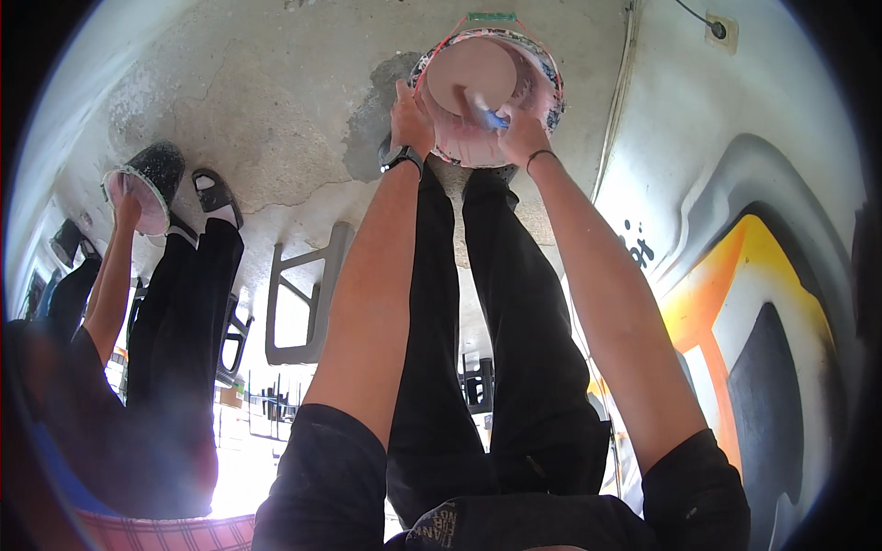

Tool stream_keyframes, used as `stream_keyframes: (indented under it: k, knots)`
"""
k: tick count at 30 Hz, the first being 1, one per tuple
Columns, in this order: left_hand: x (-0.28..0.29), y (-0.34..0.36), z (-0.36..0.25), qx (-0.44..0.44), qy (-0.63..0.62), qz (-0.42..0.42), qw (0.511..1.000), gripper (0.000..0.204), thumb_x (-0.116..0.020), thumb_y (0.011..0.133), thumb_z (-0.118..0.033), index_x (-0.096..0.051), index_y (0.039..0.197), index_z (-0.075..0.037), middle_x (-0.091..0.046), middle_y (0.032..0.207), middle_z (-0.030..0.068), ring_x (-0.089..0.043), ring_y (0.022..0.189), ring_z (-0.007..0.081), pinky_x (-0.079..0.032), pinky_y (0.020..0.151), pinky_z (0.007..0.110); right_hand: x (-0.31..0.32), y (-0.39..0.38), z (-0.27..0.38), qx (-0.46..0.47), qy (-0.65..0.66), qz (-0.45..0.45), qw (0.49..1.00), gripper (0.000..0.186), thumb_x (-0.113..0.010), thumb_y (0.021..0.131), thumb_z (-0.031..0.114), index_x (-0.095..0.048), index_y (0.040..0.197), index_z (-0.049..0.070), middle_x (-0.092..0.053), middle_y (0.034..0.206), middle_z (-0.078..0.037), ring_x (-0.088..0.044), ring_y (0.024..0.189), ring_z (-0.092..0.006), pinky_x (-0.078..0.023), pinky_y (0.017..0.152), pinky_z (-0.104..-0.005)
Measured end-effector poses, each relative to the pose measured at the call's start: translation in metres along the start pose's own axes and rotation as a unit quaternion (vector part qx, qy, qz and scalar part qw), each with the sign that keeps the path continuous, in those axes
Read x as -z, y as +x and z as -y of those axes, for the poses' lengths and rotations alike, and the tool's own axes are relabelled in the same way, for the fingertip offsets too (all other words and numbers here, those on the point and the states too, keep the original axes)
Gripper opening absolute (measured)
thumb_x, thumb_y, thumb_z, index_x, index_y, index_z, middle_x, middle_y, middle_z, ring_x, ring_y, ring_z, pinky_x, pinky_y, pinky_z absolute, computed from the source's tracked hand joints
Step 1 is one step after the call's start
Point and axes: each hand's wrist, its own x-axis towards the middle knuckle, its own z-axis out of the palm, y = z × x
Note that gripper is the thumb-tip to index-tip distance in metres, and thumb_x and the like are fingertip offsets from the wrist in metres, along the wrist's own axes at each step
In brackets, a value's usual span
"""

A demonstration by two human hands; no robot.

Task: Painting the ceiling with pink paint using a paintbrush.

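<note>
A paint-smeared bucket (557,87) of pink paint (473,73) stands on the floor in front of my feet. My left hand (412,121) is closed on the bucket's left rim, a dark watch on its wrist. With my right hand (524,136) I grip a blue-handled tool (496,119) at the near right side of the bucket. Its pink-coated end reaches inside over the paint; whether it is a brush or a scraper I cannot make out. The red wire handle with a green grip (491,16) rests at the bucket's far side.
To the left another person's hand (126,207) reaches into a black bucket (154,170) holding pink paint. A grey plastic stool (317,303) stands left of my legs. A painted wall (735,303) runs close along the right, with a cable and socket (719,30).
</note>
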Motion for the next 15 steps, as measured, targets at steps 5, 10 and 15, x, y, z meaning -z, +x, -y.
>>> stream_keyframes:
  k: [5,10,15]
  knots:
    - [0.009,0.002,0.004,0.019,-0.013,0.022,0.999,0.018,-0.046,0.097,-0.012,-0.039,0.107,0.002,-0.061,0.092,0.0326,-0.057,0.092,0.0531,-0.045,0.074,0.059,-0.002,0.003,0.024,-0.124,-0.033,-0.044,0.991,0.029,-0.058,0.082,0.011,-0.062,0.111,0.009,-0.068,0.098,-0.023,-0.065,0.096,-0.0416,-0.052,0.083,-0.0502]
    - [0.003,0.002,-0.003,0.006,-0.010,0.012,1.000,0.018,-0.046,0.097,-0.011,-0.039,0.106,0.002,-0.062,0.090,0.0327,-0.057,0.091,0.0531,-0.045,0.073,0.059,-0.005,0.005,0.002,-0.082,-0.057,0.015,0.995,0.032,-0.056,0.082,0.010,-0.063,0.113,0.013,-0.067,0.099,-0.024,-0.064,0.098,-0.0417,-0.051,0.087,-0.0499]
    - [0.007,-0.002,0.006,-0.008,-0.008,-0.012,1.000,0.025,-0.046,0.099,-0.017,-0.041,0.114,0.003,-0.061,0.089,0.0325,-0.057,0.089,0.0538,-0.043,0.071,0.059,-0.006,0.003,0.026,-0.183,-0.027,-0.086,0.979,0.027,-0.059,0.078,0.006,-0.065,0.104,0.006,-0.067,0.096,-0.025,-0.064,0.096,-0.0407,-0.051,0.086,-0.0476]
